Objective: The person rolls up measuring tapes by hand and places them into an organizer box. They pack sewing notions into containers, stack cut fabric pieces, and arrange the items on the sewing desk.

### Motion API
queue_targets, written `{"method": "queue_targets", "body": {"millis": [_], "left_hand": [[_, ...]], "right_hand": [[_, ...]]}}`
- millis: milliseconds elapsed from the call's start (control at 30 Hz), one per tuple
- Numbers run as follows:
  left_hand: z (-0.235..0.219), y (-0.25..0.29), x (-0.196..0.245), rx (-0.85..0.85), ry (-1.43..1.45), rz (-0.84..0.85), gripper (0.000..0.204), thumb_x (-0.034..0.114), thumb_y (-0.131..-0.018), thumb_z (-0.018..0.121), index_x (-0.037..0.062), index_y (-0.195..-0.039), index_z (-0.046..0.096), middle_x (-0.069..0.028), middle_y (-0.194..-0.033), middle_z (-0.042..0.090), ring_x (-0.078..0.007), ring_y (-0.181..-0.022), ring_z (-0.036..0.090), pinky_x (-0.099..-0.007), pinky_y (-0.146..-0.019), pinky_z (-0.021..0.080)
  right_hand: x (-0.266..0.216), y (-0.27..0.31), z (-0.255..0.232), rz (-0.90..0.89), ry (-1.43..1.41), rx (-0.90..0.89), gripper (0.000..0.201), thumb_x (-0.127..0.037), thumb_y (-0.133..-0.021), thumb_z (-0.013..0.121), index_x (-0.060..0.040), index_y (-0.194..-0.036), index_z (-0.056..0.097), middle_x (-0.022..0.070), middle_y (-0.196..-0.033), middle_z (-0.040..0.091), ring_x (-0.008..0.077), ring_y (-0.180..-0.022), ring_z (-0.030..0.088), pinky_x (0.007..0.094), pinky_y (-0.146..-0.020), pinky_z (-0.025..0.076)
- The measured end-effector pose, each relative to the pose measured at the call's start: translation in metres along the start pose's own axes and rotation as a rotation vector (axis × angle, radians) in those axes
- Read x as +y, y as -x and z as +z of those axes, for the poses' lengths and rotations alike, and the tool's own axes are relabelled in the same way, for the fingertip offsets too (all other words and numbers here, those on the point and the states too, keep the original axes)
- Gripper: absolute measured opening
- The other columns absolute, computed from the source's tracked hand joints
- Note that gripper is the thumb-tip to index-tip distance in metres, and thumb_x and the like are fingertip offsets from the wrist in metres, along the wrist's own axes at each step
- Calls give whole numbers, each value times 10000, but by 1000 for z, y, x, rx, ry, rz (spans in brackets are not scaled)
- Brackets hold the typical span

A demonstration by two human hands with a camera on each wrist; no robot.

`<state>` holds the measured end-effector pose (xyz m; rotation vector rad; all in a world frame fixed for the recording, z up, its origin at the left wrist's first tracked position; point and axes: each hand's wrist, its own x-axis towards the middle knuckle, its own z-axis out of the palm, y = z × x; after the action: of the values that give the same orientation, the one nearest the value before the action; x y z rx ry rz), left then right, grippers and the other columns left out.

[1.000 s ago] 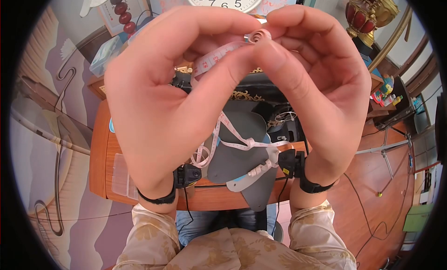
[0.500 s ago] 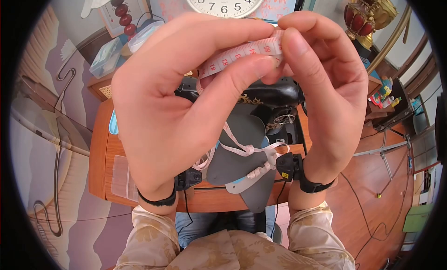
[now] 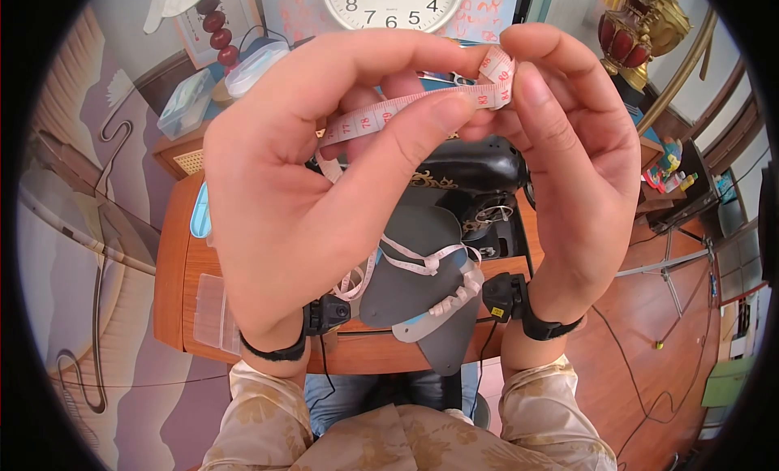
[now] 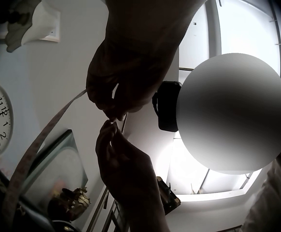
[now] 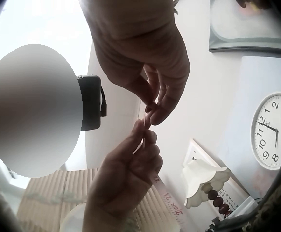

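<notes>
A white tape measure (image 3: 365, 120) with red numbers runs between the two hands, raised in front of the wall clock. The left hand (image 3: 284, 179) pinches the strip between thumb and forefinger, and the tape passes behind that thumb. Thumb and fingertips of the right hand (image 3: 580, 163) hold its end, where the strip turns back on itself in a small loop (image 3: 497, 69). In the left wrist view the tape (image 4: 39, 150) trails away from the left hand (image 4: 131, 63). The right wrist view has the right hand's fingertips (image 5: 152, 113) close above the left hand (image 5: 123, 179).
Below is a wooden table (image 3: 182, 309) with a black sewing machine (image 3: 479, 163). Grey flat pieces (image 3: 414, 227) lie on it, with a knotted pale ribbon-like strip (image 3: 430, 264) and a twisted length (image 3: 458, 296) over them. A clear plastic box (image 3: 213, 313) sits at the left.
Earlier both hands' fingertips met at a small roll of tape; then a straight stretch showed between them. Now the tape folds at the right fingertips, lower numbers show, and the hands are slightly lower.
</notes>
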<state>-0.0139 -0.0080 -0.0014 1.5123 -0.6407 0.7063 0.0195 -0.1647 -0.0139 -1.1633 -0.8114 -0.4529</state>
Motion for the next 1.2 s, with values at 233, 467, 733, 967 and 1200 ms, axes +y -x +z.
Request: {"method": "queue_targets", "body": {"millis": [233, 467, 733, 967, 1200], "left_hand": [[0, 3, 0, 49, -91, -23, 262, -89, -873, 693, -68, -1131, 657, -51, -955, 670, -62, -825, 595, -175, -743, 462], [-3, 1, -2, 22, -216, 19, 280, -90, -855, 711, -69, -1130, 661, -45, -948, 659, -60, -814, 582, -176, -745, 462], [-8, 1, -3, -15, -271, 25, 330, -64, -878, 701, -62, -1207, 666, -42, -947, 651, -75, -871, 611, -180, -760, 486], [-8, 1, -2, -19, -297, 39, 337, -57, -883, 697, -56, -1218, 666, -37, -958, 638, -78, -877, 612, -182, -764, 493], [-4, 0, -2, -5, -249, 47, 305, -52, -882, 704, -58, -1186, 681, -33, -940, 651, -77, -872, 619, -188, -772, 491]], "right_hand": [[-2, -11, -16, 74, -84, -183, 310, -54, -998, 605, 37, -1291, 561, 141, -1194, 671, 170, -1000, 671, 314, -856, 567], [-4, -10, -12, 150, -111, -171, 317, -29, -985, 613, 45, -1289, 559, 164, -1196, 678, 200, -1076, 664, 323, -930, 538], [-3, -10, -14, 177, -89, -172, 295, -91, -1038, 550, 55, -1294, 570, 161, -1181, 693, 178, -1086, 664, 306, -937, 529], [-8, -8, -4, 166, -105, -144, 271, -86, -1023, 583, 57, -1252, 604, 125, -1161, 694, 159, -1042, 673, 294, -906, 542], [-6, -9, -9, 188, -47, -103, 270, -88, -1015, 604, 53, -1245, 610, 82, -967, 719, 120, -891, 664, 250, -807, 521]]}}
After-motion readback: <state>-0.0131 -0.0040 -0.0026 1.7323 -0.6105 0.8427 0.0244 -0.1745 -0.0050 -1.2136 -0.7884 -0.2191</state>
